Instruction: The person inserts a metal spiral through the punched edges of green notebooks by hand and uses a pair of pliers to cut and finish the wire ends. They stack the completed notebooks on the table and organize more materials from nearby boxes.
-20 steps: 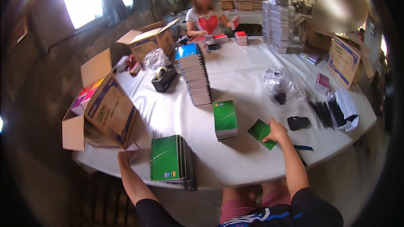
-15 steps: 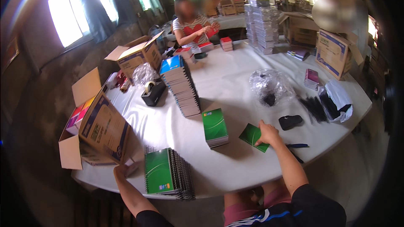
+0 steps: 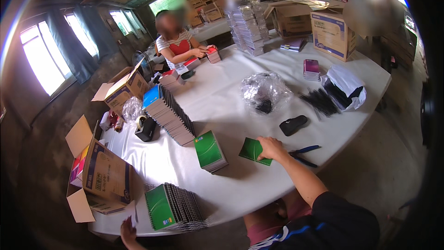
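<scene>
My right hand (image 3: 271, 149) grips the right part of a green notebook cover (image 3: 250, 148) with a row of punched holes, low over the table. My left hand (image 3: 128, 232) is at the table's near left edge, fingers closed around something thin and pale that I cannot make out. Between my hands stands a short stack of unbound green notebooks (image 3: 209, 151). Nearer me, a leaning pile of green wire-bound notebooks (image 3: 162, 207) lies beside my left hand.
A tall blue-topped notebook stack (image 3: 166, 115) rises behind, near a tape dispenser (image 3: 146, 128). An open carton (image 3: 107, 176) stands at left. Pliers (image 3: 305, 149), a black pouch-like object (image 3: 293, 125), black binding coils (image 3: 319, 102) and a plastic bag (image 3: 264, 93) lie right. A co-worker (image 3: 178, 46) handles red notebooks.
The view has swung right, so the table sits further left. My left hand has drawn back from beside the carton toward the near edge. The right hand still grips the green cover.
</scene>
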Demonstrator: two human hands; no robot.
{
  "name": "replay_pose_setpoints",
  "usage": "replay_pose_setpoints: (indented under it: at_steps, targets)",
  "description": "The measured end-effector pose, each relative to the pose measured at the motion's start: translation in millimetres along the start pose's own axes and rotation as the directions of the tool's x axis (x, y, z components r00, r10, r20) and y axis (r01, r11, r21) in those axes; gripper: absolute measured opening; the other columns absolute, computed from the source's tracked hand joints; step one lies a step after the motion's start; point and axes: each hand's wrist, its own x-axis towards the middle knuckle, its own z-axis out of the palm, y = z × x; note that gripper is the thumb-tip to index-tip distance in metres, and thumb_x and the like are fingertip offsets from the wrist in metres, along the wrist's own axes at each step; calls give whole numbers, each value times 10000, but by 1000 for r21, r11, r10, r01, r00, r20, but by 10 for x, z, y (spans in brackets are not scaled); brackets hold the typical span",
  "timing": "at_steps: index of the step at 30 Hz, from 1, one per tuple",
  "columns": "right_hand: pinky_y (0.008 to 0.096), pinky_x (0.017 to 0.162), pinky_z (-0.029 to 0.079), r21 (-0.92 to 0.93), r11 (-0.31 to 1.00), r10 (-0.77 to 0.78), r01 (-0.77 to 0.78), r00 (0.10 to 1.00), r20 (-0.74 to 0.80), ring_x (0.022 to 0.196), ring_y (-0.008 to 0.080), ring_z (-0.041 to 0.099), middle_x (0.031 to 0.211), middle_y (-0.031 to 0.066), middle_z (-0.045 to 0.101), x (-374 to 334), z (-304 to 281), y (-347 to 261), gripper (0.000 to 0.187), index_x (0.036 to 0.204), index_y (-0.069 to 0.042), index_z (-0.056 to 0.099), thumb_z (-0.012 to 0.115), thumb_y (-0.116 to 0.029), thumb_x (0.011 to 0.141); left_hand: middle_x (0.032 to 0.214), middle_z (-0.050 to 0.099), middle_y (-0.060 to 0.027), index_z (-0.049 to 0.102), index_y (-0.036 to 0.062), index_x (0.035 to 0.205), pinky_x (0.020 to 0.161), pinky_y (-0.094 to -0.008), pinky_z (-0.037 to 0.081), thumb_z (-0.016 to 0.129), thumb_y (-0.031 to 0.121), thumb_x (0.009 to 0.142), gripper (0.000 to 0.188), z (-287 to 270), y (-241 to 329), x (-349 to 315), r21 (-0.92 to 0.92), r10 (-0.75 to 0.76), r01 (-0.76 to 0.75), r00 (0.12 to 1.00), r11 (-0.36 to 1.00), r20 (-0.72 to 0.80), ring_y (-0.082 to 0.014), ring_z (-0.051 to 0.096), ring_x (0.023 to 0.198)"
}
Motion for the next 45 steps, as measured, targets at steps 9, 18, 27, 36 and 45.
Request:
replay_pose_setpoints:
  at_steps: [9,18,27,36,45]
  targets:
    - [215,656,479,850,414,-241,325,940,-242,772,68,590,884,10,637,-654,-1023,472,376,1198,-48,560,596,30,832,866,534,-96,466,-6,1027,691,-326,492,712,82,804,344,2012,228,-3798,636,887,-768,242,-73,394,-225,522,725]
    - [269,734,519,920,-375,-34,114,990,-136,914,113,614,956,19,629,-1571,-737,322,154,976,-98,545,584,3,867,963,510,-45,416,44,1031,745,-226,480,640,1,852,290,4235,-2168,-3728,-41,358,-416,726,909,587,-118,569,845]
    - [191,717,450,973,-223,-113,56,990,-82,879,80,561,985,56,614,-1503,-261,376,315,1142,-92,412,598,-48,892,1009,550,-54,441,40,1121,735,-208,454,580,47,906,256,4428,-2535,-3823,14,223,-337,653,942,724,-85,543,898]
    - [417,1005,351,637,562,-341,527,850,-403,1224,288,433,1356,211,420,-991,-309,608,590,1342,-16,365,632,-268,881,878,616,-54,573,31,1045,764,-273,485,623,-11,833,222,4454,-2117,-3533,265,407,-824,494,500,768,-152,611,786]
    - [587,940,328,-348,868,186,-354,882,-433,1298,300,331,1327,107,433,249,-1157,2398,562,1363,-140,389,555,-323,859,1082,550,32,533,148,1180,995,-738,53,531,13,783,420,4258,-2535,-3240,198,102,-937,175,-289,979,-181,499,1088]
